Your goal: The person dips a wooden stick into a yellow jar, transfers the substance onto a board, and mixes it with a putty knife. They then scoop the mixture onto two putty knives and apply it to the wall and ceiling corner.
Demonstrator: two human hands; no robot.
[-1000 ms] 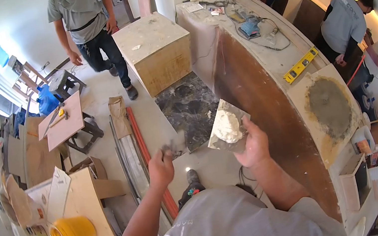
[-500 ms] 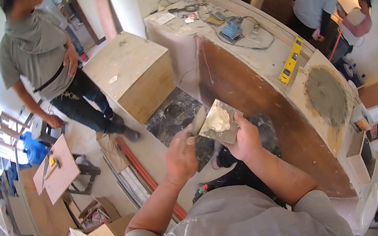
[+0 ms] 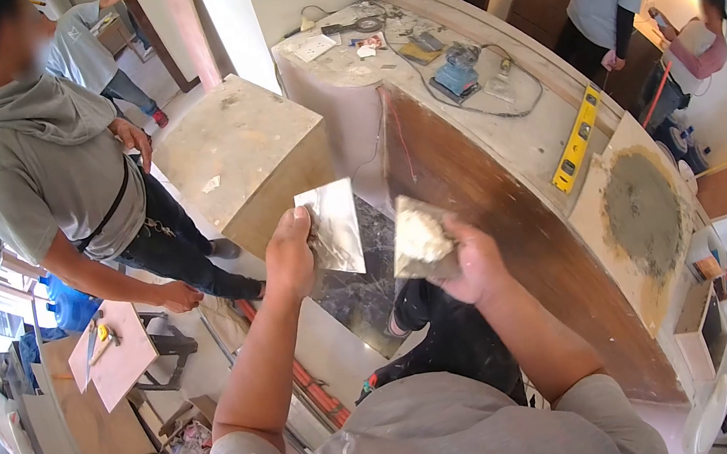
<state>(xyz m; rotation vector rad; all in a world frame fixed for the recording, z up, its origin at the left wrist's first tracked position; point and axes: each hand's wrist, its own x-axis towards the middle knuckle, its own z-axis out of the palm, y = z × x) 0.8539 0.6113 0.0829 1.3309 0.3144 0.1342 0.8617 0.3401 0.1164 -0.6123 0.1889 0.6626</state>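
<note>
My left hand [image 3: 289, 255] grips a flat, shiny metal blade [image 3: 334, 230], which is tilted up and faces me. In my right hand [image 3: 469, 259] is a small square plate [image 3: 429, 264] with a lump of off-white paste [image 3: 419, 236] on its face. The blade and the plate are apart, with a gap between them over the dark marble-patterned slab [image 3: 363, 300]. Both hands are held up in front of my body, left of the curved brown counter front [image 3: 507, 270].
A plywood box [image 3: 243, 151] stands ahead. The countertop holds a blue sander [image 3: 457, 76], a yellow level [image 3: 576, 139] and a grey mortar patch [image 3: 642, 215]. A person [image 3: 51, 165] stands close on the left; others are farther back. Red pipes [image 3: 315, 393] lie on the floor.
My hands have moved apart; the left went left and up, and its blade now shows broad side on. The plate has turned. The person on the left appears nearer.
</note>
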